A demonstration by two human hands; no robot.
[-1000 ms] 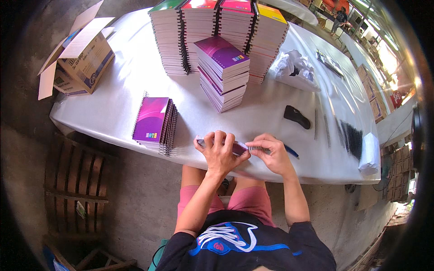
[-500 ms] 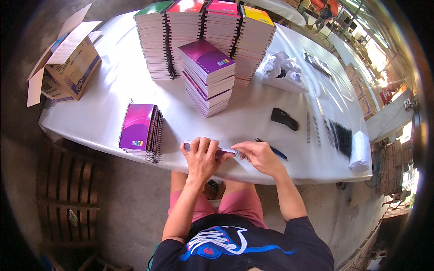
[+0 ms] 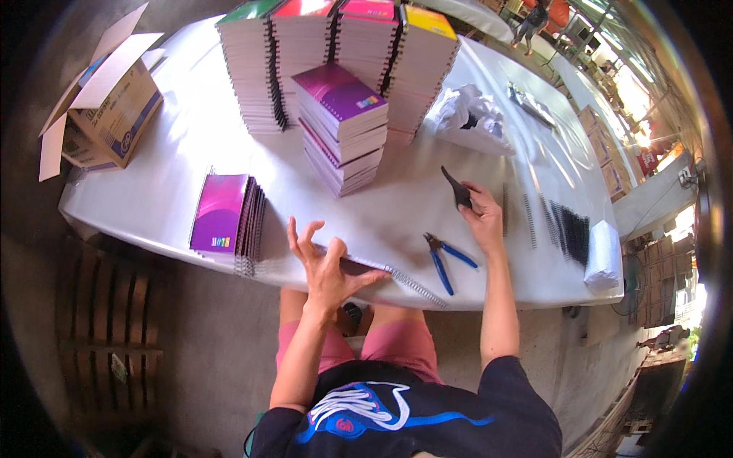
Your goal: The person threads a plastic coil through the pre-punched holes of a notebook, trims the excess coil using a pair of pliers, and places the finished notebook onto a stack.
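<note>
A notebook block (image 3: 357,266) with a purple cover lies by the table's near edge under my left hand (image 3: 327,267). That hand's thumb rests along it, while the other fingers are spread and raised. A thin spiral binding coil (image 3: 418,288) juts from the notebook's corner toward the right. Off to the right, my right hand (image 3: 481,214) grips a flat, curved black object (image 3: 456,188), lifted and turned nearly edge-on; its kind is unclear. Blue-handled cutting pliers (image 3: 447,259) lie on the table between my hands, handles spread.
Bound purple notebooks (image 3: 223,214) are piled at the left. Farther back rise an unbound purple stack (image 3: 343,126) and tall coil-bound stacks (image 3: 343,46). Loose coils (image 3: 569,233), a white roll (image 3: 603,256) and a plastic bag (image 3: 473,122) are right; an open carton (image 3: 114,111) is far left.
My right hand has left the coil and picked up the black object from the table. My left hand's fingers have spread. The pliers, partly hidden before, now show fully.
</note>
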